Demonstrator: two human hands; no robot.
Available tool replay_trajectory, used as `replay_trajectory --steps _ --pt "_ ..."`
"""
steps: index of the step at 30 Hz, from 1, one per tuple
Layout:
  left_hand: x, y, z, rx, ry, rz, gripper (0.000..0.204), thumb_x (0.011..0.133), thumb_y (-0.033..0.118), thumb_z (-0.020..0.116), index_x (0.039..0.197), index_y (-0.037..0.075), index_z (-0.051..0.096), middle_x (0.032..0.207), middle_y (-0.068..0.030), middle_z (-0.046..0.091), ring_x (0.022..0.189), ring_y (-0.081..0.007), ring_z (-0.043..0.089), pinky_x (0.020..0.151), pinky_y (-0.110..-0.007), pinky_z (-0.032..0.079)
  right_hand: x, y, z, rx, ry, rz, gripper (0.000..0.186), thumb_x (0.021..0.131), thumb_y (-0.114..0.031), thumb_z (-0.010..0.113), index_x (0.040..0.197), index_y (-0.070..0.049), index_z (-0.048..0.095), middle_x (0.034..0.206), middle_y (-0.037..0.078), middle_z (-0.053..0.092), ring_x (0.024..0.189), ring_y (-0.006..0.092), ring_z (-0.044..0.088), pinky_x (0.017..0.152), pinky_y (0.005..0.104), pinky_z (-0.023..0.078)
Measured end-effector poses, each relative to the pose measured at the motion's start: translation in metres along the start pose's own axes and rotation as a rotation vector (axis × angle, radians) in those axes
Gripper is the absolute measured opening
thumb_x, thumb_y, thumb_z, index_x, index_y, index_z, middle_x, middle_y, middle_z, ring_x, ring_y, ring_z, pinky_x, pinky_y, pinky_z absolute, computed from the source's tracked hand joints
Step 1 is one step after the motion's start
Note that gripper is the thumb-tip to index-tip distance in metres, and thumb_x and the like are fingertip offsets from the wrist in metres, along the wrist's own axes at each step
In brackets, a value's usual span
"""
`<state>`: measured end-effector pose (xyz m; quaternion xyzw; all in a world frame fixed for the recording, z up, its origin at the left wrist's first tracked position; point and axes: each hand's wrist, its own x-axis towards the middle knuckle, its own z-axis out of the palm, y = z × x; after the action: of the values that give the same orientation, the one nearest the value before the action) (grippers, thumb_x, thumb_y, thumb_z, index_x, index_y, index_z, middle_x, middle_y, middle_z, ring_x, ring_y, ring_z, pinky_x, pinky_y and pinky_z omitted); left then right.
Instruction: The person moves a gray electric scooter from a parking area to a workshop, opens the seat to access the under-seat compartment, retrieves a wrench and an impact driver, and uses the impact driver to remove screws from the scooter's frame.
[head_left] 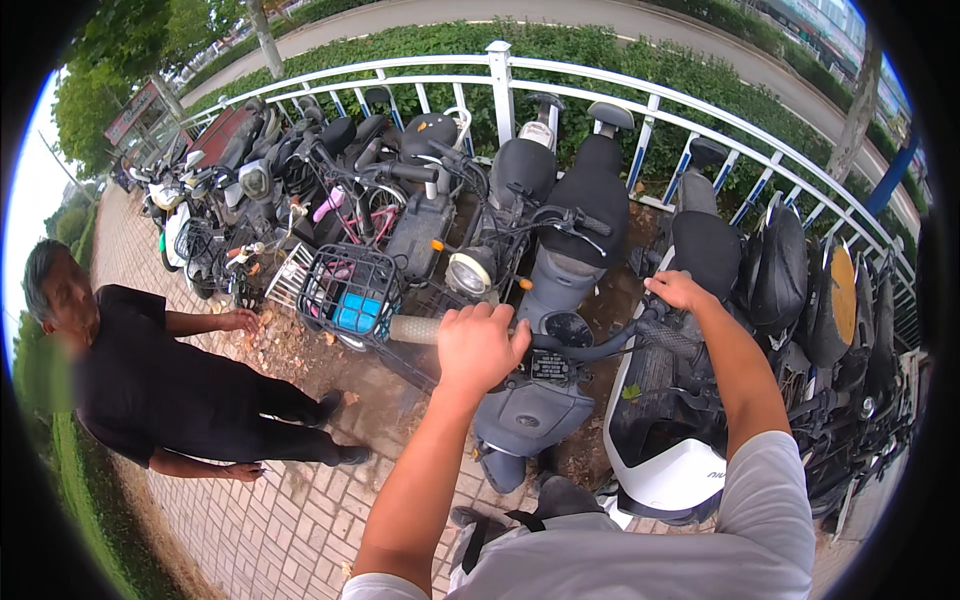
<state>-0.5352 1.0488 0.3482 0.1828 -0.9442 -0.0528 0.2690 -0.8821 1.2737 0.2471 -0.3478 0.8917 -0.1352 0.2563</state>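
A grey electric scooter (530, 415) stands in front of me, its front panel towards me and its dark seat (587, 200) on the far side. My left hand (480, 345) is wrapped round the beige grip (413, 329) at the left end of its handlebar. My right hand (683, 291) is closed just beyond the dark textured right grip (668, 338); what its fingers hold is hidden. Between the two hands lie the round dark dial and a small labelled plate (548, 365).
A white scooter (665, 475) stands close on the right, with more dusty scooters beyond. On the left, a black basket (350, 290) holds a blue item. A person in black (150, 370) stands at the left on the paving. A white railing (500, 100) runs behind the row.
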Motion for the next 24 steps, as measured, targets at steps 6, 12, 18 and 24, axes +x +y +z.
replay_trajectory --steps 6,12,18,24 --pt "-0.003 -0.003 -0.004 0.002 0.015 -0.005 0.026 0.077 0.034 0.061 0.068 0.010 0.059 0.063 -0.0058 0.055 0.062 -0.0257 0.058 0.060 -0.037 0.041 0.002 -0.009 0.002 -0.026 -0.006 0.034 0.037 0.087 -0.036 0.052 0.101 -0.004 0.065 0.103 0.019 0.064 0.101 0.0324 0.059 0.090 0.0361 0.043" --pt "-0.002 -0.003 -0.002 -0.015 0.013 -0.010 0.024 0.076 0.033 0.062 0.069 0.010 0.060 0.062 -0.0051 0.056 0.063 -0.0242 0.058 0.060 -0.037 0.041 0.005 0.002 0.009 0.026 0.017 -0.014 0.037 0.086 -0.033 0.050 0.096 -0.001 0.064 0.099 0.019 0.064 0.096 0.0327 0.059 0.085 0.0387 0.044" --pt "-0.003 -0.003 0.000 -0.002 0.004 -0.023 0.022 0.075 0.032 0.062 0.072 0.010 0.063 0.064 -0.0048 0.058 0.064 -0.0243 0.059 0.062 -0.037 0.042 0.004 -0.001 0.007 0.021 0.025 -0.018 0.035 0.085 -0.032 0.051 0.096 -0.001 0.064 0.098 0.020 0.064 0.096 0.0336 0.059 0.085 0.0386 0.044" --pt "-0.002 -0.002 -0.001 0.000 0.002 -0.022 0.022 0.075 0.032 0.062 0.073 0.011 0.064 0.065 -0.0056 0.058 0.063 -0.0254 0.059 0.062 -0.037 0.042 0.005 -0.001 0.006 0.018 0.017 -0.039 0.037 0.084 -0.033 0.050 0.095 -0.001 0.063 0.099 0.020 0.064 0.097 0.0349 0.059 0.085 0.0402 0.044"
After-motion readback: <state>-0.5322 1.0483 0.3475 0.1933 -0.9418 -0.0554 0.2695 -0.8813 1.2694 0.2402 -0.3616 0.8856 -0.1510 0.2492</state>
